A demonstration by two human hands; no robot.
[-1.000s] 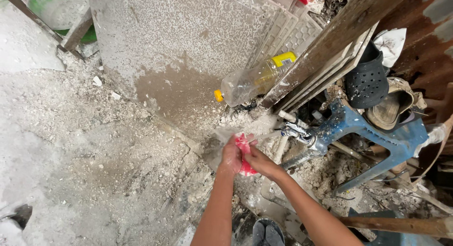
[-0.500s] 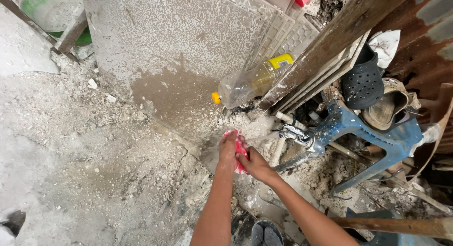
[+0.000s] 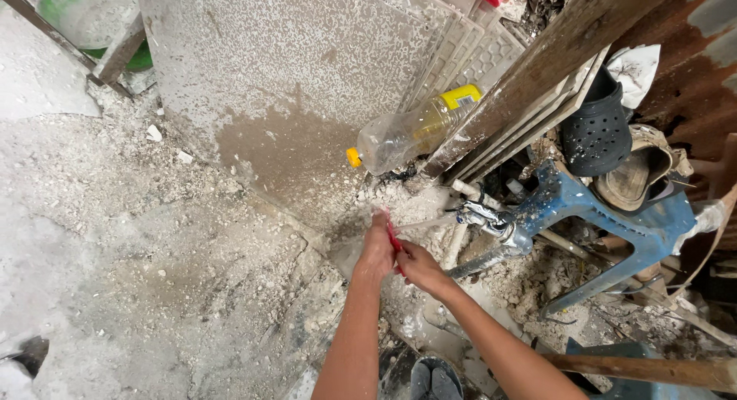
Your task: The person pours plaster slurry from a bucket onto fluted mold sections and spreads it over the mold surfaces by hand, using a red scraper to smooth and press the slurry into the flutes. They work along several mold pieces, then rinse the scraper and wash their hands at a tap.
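Grey rubble covers the floor (image 3: 153, 239). My left hand (image 3: 376, 250) and right hand (image 3: 418, 266) press together, fingers closed around a small red flat object (image 3: 393, 239), under the metal tap (image 3: 484, 216), probably to catch its water. Above, a clear plastic bottle with yellow cap (image 3: 407, 131) lies tilted, holding some yellowish liquid.

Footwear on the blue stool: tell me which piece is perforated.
The black clog, dotted with round holes, standing on end; the tan shoe beside it shows no such holes.
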